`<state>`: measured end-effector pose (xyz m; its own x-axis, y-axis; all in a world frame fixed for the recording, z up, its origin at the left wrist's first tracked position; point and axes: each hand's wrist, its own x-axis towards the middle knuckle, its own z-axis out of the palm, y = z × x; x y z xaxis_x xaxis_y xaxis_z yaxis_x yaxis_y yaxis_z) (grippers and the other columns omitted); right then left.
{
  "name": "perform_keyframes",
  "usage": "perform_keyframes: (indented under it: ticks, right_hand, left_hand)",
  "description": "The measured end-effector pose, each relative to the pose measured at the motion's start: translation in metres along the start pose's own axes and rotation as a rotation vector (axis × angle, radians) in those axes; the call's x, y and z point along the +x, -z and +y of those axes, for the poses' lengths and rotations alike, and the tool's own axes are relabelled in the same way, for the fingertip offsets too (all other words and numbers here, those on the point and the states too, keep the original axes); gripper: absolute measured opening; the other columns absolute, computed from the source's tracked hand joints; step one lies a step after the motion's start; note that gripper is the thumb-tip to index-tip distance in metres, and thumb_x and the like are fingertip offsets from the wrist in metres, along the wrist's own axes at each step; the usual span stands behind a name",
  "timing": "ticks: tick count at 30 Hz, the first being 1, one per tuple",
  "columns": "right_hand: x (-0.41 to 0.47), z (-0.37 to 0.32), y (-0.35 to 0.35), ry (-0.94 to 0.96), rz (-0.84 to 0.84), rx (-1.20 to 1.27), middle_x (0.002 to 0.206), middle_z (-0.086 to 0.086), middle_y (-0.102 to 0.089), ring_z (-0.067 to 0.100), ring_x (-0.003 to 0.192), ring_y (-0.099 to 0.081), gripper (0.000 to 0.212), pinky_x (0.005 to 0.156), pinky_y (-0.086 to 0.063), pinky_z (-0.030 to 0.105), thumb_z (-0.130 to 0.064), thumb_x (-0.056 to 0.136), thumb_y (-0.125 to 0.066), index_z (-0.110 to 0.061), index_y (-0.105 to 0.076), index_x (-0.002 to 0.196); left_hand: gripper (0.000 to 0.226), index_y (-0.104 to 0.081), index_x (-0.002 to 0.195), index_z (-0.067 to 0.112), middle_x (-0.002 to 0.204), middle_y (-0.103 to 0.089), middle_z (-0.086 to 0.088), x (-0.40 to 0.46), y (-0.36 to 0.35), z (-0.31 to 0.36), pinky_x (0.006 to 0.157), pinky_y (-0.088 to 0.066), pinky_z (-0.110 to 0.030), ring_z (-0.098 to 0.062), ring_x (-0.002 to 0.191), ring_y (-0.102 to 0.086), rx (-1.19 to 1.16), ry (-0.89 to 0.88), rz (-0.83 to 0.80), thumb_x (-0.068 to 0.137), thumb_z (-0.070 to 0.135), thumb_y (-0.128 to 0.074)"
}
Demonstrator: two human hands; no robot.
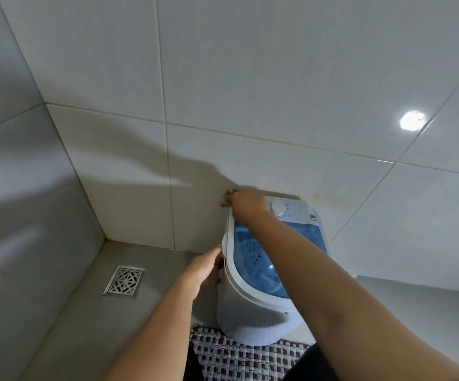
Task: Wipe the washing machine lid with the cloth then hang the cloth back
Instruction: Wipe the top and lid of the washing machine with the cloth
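A small white washing machine point(250, 320) stands on the floor against the tiled wall. Its lid point(253, 259) is see-through blue in a white frame, with a white dial point(277, 208) behind it. My right hand point(246, 204) reaches across the lid, and its fingers curl over the lid frame's back left corner, close to the wall. My left hand point(209, 268) rests against the machine's left side just under the rim, fingers spread and holding nothing. No cloth is in view.
A metal floor drain point(124, 280) lies in the grey floor to the left. A red-and-white woven mat point(239, 358) sits under the machine's front. Glossy tiled walls meet in a corner at the left.
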<state>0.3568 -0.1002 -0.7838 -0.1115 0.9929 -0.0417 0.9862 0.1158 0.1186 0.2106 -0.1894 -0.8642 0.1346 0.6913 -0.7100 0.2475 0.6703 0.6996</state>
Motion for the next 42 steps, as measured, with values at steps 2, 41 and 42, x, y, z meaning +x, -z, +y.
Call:
perform_keyframes:
  ticks: [2, 41, 42]
  right_hand:
    - [0.012, 0.005, 0.003, -0.083, -0.015, 0.019, 0.13, 0.003, -0.061, 0.027, 0.116, -0.062, 0.039, 0.085, -0.049, 0.037, -0.005, 0.094, -0.053, -0.021, -0.065, 0.128]
    - [-0.14, 0.124, -0.023, -0.497, -0.034, 0.187, 0.128, 0.002, -0.065, 0.026, 0.11, -0.063, 0.047, 0.084, -0.049, 0.036, -0.01, 0.09, -0.052, -0.034, -0.062, 0.13]
    - [-0.136, 0.117, -0.021, -0.519, -0.023, 0.203, 0.125, 0.002, -0.065, 0.026, 0.108, -0.064, 0.044, 0.083, -0.048, 0.035, -0.009, 0.09, -0.052, -0.031, -0.062, 0.126]
  left_hand:
    - [0.081, -0.058, 0.139, 0.022, 0.145, -0.056, -0.001, 0.006, 0.001, 0.0, 0.096, -0.036, -0.041, -0.026, 0.127, -0.056, 0.116, -0.027, 0.032, 0.081, 0.078, -0.05]
    - [0.047, -0.064, 0.127, 0.015, 0.122, -0.066, 0.002, -0.039, -0.011, 0.028, 0.05, -0.032, -0.024, -0.019, 0.118, -0.063, 0.265, -0.045, -0.011, 0.105, 0.046, -0.037]
    - [0.047, -0.064, 0.128, 0.016, 0.123, -0.066, 0.003, -0.039, -0.011, 0.028, 0.05, -0.033, -0.024, -0.019, 0.117, -0.064, 0.267, -0.047, -0.006, 0.105, 0.047, -0.037]
